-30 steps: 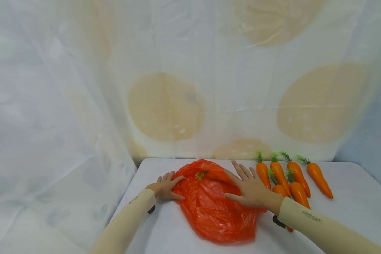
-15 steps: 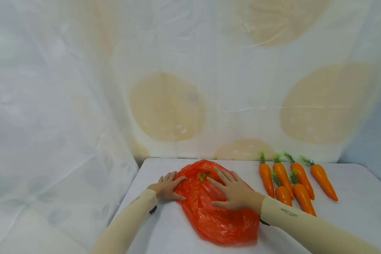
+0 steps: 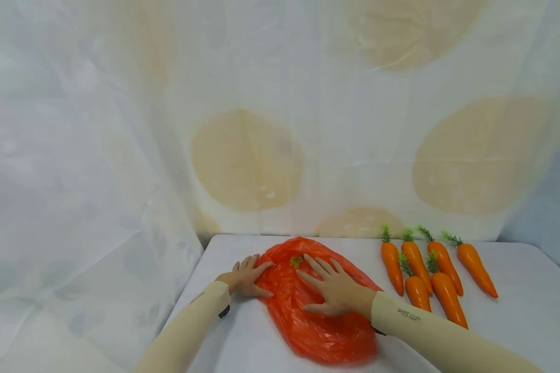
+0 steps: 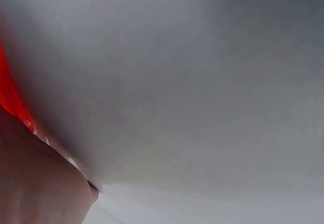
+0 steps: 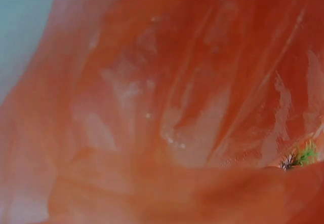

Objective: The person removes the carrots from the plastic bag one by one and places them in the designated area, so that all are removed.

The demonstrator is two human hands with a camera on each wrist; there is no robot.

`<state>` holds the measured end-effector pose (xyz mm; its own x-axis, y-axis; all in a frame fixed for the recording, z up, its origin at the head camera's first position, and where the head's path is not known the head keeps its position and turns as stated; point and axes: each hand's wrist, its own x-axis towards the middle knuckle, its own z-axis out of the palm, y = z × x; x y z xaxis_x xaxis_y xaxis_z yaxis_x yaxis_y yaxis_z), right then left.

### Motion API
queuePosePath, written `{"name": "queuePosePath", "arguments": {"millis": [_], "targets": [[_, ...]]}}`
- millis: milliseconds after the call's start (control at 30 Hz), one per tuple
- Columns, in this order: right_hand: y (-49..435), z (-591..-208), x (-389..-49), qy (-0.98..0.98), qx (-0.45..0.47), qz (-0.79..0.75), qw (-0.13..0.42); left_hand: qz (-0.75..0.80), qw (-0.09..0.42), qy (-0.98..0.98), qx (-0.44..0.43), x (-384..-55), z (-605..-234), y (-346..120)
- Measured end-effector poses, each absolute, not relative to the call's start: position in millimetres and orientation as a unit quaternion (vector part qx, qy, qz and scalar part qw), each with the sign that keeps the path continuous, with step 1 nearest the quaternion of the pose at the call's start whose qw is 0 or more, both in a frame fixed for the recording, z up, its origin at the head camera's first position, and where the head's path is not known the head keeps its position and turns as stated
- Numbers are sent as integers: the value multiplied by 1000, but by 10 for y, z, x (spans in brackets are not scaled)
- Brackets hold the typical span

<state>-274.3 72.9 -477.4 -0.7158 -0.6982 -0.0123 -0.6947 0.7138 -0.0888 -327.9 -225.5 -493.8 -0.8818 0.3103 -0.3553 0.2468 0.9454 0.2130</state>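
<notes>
A crumpled red plastic bag (image 3: 303,331) lies on the white table, and a green leafy tuft (image 3: 296,261) shows at its far part. My left hand (image 3: 247,278) rests at the bag's left edge with fingers spread. Across the middle of the bag lies my right hand (image 3: 333,290), its fingers spread and pointing toward the tuft. In the right wrist view the bag (image 5: 177,97) fills most of the picture, with the green tuft (image 5: 304,155) at the lower right. Only part of my left hand (image 4: 40,178) and a strip of red bag show in the left wrist view.
Several orange carrots (image 3: 445,298) with green tops lie in two rows to the right of the bag. My right forearm (image 3: 429,326) passes just in front of them. A pale curtain (image 3: 345,129) with tan round patches hangs behind the table (image 3: 513,331).
My right hand has slid left from the bag's right side onto its middle, uncovering more of the near carrots. My left hand has stayed at the bag's left edge.
</notes>
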Motion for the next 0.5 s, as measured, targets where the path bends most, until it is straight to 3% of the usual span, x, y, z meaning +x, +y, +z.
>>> {"name": "queuePosePath", "arguments": {"millis": [500], "targets": [[665, -4831, -2893, 919, -392, -28, 39, 87, 195, 965, 153, -3366, -5050, -2288]]}}
